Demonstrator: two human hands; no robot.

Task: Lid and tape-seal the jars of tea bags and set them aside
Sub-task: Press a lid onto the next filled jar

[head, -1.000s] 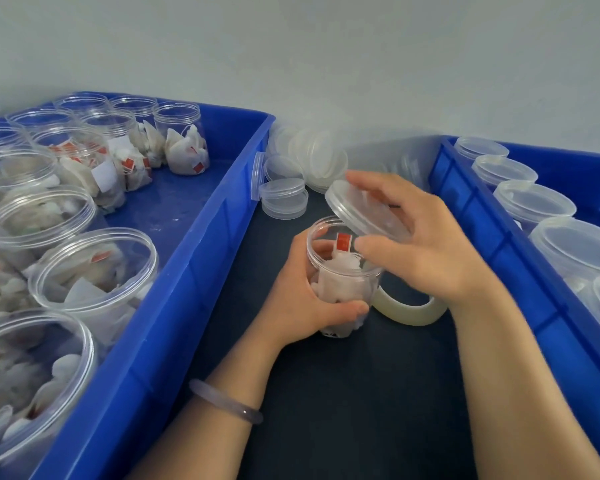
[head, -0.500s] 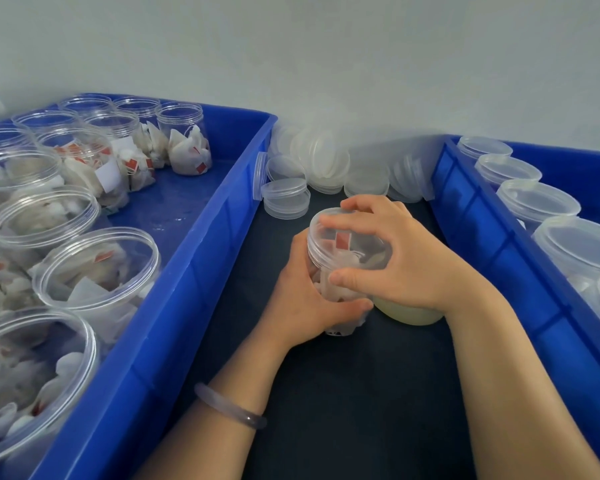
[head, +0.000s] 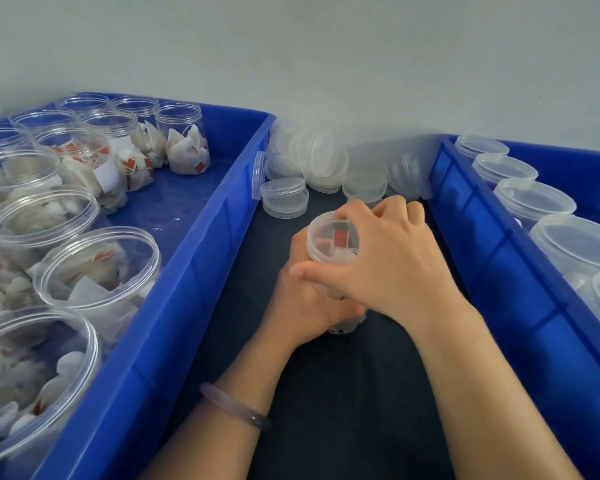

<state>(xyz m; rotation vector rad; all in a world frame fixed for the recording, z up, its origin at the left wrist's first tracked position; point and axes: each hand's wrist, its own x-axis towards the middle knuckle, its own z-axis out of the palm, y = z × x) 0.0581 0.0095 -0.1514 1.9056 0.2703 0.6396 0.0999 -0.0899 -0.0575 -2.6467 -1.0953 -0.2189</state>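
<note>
A clear jar of tea bags (head: 343, 327) stands on the dark mat between two blue crates. My left hand (head: 302, 306) grips its body from the left. A clear lid (head: 329, 240) sits on the jar's mouth, a red tea tag showing through it. My right hand (head: 388, 268) lies over the lid, thumb and fingers curled round its rim. The tape roll is hidden behind my right hand.
The left blue crate (head: 194, 271) holds several open jars of tea bags (head: 97, 268). The right blue crate (head: 499, 271) holds several lidded jars (head: 534, 199). A heap of loose clear lids (head: 323, 161) lies at the back against the wall.
The lid, tilted above the jar a second ago, has come down onto the mouth. My right hand has turned round the lid and now covers the tape roll.
</note>
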